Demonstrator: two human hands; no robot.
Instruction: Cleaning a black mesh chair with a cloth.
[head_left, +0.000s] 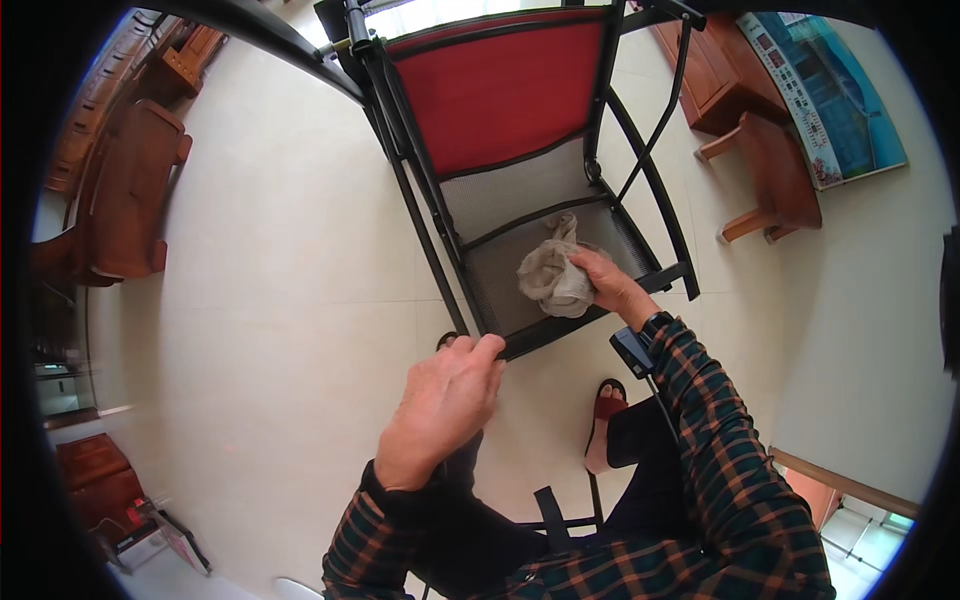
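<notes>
In front of me is a metal-framed chair with black tubes, a red fabric panel and a grey mesh panel. My right hand grips a crumpled beige-grey cloth, which rests against the mesh close to the chair's near edge. At the near left corner, my left hand is closed around the black frame; its fingertips are partly hidden behind the hand.
Pale floor tiles surround the chair. Wooden furniture lines the left side. To the right stand a small wooden stool, a wooden cabinet and a wall calendar. My sandalled foot is near the chair's front.
</notes>
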